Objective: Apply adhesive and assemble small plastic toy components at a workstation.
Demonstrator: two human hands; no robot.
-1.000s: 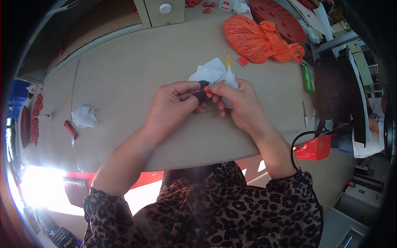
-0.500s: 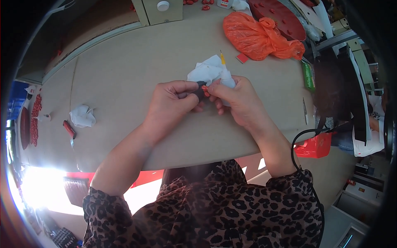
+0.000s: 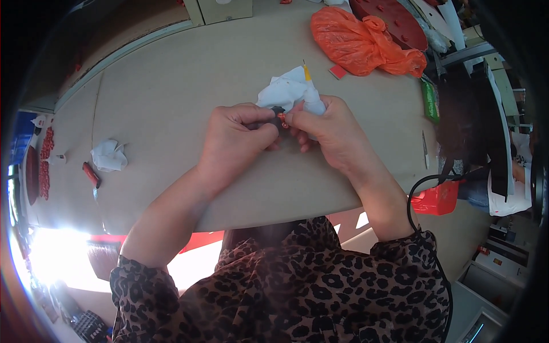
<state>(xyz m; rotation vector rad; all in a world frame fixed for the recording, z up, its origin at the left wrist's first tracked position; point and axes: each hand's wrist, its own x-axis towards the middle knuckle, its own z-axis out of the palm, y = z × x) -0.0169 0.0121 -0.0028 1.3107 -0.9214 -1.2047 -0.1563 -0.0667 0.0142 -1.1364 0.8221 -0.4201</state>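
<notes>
Close together above the table, my two hands meet over a small red piece (image 3: pixel 282 120) with pale marks. My left hand (image 3: pixel 237 134) is closed, thumb and fingers pinching a small dark item (image 3: pixel 278 110) against the red piece; its exact kind is hidden. My right hand (image 3: pixel 326 128) is closed too, thumb and fingertip at the red piece. That same hand keeps hold of a white squeeze bottle (image 3: pixel 313 103) with a yellow needle tip, pointing away from me. Just beyond the fingers lies a crumpled white tissue (image 3: pixel 280 91).
An orange plastic bag (image 3: pixel 360 43) lies far right, before a red tray (image 3: pixel 394 20) with small pieces. A small red block (image 3: pixel 337 72), tweezers (image 3: pixel 425 150) and a green packet (image 3: pixel 430 100) are at right. At left are another tissue (image 3: pixel 108 155), a red-handled tool (image 3: pixel 90 174) and red pieces (image 3: pixel 46 166).
The view has shifted slightly, moving the table's things a little. The red piece has turned a bit between my fingertips; both hands keep their grip.
</notes>
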